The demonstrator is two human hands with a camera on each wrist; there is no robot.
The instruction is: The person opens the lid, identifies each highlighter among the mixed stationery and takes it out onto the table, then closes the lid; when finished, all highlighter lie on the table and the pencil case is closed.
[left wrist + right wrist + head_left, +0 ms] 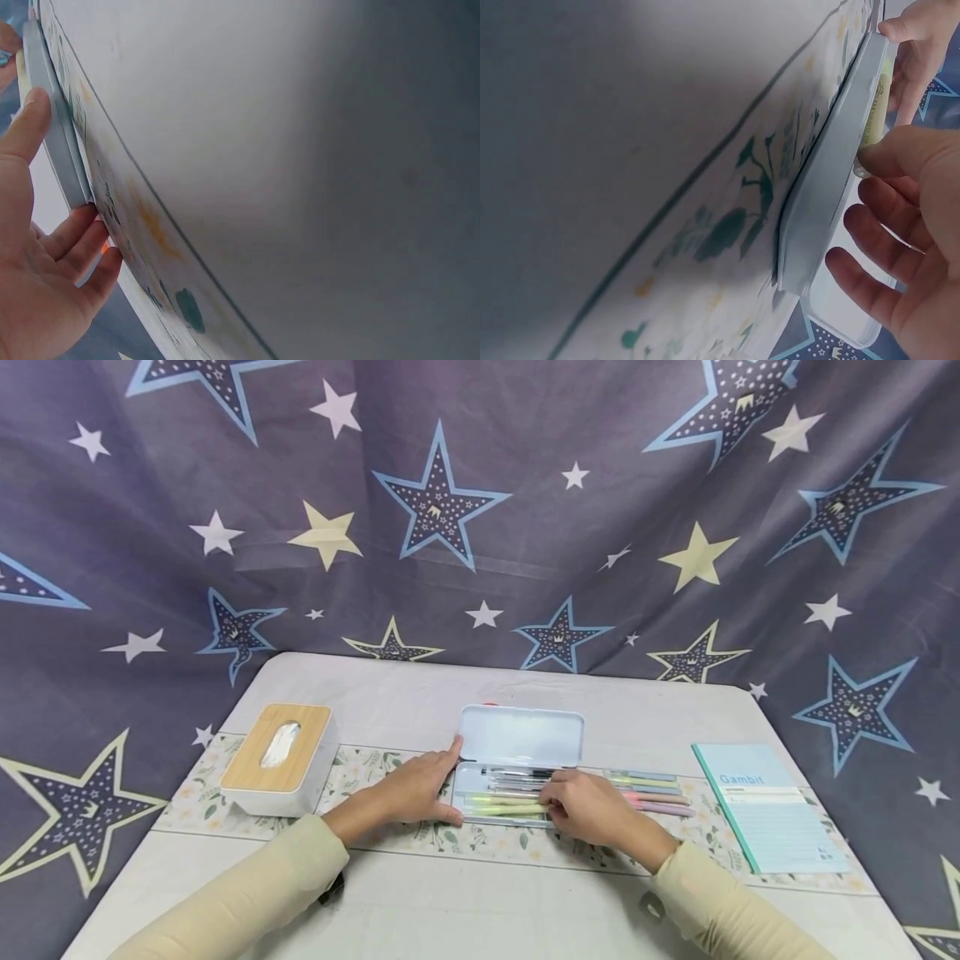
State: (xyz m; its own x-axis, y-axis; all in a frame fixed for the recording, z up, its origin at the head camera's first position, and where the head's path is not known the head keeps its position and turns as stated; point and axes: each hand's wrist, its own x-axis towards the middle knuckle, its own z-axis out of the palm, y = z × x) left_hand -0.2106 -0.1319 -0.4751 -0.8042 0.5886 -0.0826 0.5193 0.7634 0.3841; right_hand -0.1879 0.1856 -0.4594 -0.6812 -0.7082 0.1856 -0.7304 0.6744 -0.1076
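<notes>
A pale blue pencil case (521, 735) lies on the table with its lid raised; several pens (513, 778) fill its tray, dark ones at the back and yellow-green ones in front. My left hand (420, 785) grips the case's left end, thumb at the front corner and fingers round the end. Over the right part of the tray, my right hand (588, 808) pinches the end of a yellow-green pen (876, 112), seen in the right wrist view; the forefinger is mostly hidden there. That pen lies along the case's front wall (840, 150).
Several coloured pens (660, 797) lie on the table right of the case. Farther right is a light blue notebook (772, 810). A tissue box (315, 768) with a wooden top stands at the left. A floral strip (360, 768) crosses the white table (390, 893).
</notes>
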